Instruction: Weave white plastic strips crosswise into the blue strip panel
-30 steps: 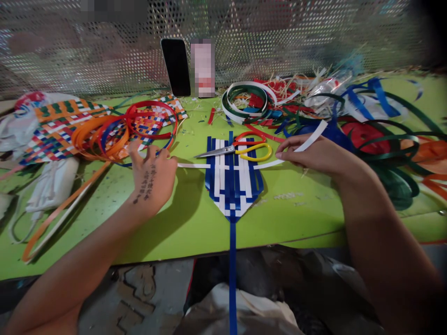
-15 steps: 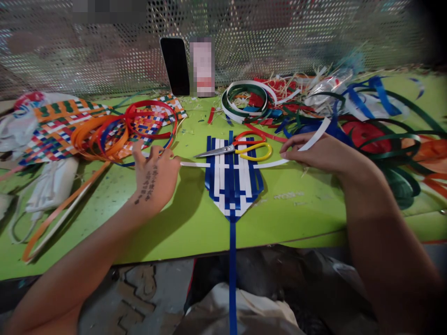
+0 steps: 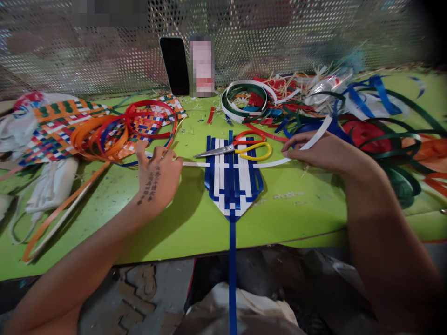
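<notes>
A blue and white woven piece (image 3: 232, 188), pointed at its near end, lies on the green table. From its tip a long blue strip (image 3: 233, 260) runs down over the table edge. Across the weave passes a white strip (image 3: 270, 164). My left hand (image 3: 159, 179) is closed on the strip's left end, its fingertips partly hidden. The other side is pinched by my right hand (image 3: 309, 151), with the free end sticking up past the fingers. Scissors (image 3: 232, 149) with red and yellow handles rest on the weave, blades pointing left.
Colourful woven pieces (image 3: 70, 128) and orange strip coils (image 3: 99, 137) lie left, beside a white power strip (image 3: 52, 186). A phone (image 3: 174, 65) leans on the perforated metal panel (image 3: 244, 42). A white and green coil (image 3: 244, 100) and tangled strips (image 3: 377, 135) lie right.
My left hand has shifted slightly to the right, and my right hand has edged a little right too. The weave and scissors stay in place.
</notes>
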`<state>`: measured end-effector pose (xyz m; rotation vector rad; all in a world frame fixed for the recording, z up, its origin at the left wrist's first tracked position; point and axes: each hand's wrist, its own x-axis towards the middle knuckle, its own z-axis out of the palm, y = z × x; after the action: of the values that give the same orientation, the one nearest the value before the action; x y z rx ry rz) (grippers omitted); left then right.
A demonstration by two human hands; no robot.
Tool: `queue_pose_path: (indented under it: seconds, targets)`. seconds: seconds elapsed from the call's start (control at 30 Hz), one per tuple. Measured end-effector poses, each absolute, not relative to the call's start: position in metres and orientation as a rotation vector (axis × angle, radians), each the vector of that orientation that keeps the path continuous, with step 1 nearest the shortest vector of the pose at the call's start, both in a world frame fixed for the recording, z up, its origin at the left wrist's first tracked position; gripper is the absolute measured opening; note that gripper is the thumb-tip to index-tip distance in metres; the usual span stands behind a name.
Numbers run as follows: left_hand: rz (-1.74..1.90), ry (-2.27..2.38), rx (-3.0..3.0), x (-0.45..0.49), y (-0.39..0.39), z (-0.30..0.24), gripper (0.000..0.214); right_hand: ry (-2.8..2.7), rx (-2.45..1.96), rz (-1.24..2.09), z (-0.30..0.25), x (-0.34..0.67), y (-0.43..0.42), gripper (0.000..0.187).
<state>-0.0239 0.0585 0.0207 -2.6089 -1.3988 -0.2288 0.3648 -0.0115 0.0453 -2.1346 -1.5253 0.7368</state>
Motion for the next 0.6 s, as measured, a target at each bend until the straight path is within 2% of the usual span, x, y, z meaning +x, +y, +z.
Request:
queue_pose_path:
  seconds: [0.43,0.5,0.6]
  targets:
    - [-0.330,-1.299,-2.512,-0.028,0.061,0.014,0.040,-1.538,-2.171,0.740,0.042,0.370,-0.012,0.016]
    - [-0.345,-1.302,-2.537,-0.028,0.058,0.017,0.040,-1.506,-2.191,0.516,0.042,0.379,-0.019,0.031]
    - [-0.431,-1.296,-2.604,-0.019,0.051,0.027,0.044,-1.334,-2.171,-0.306,0.053,0.379,-0.039,0.070]
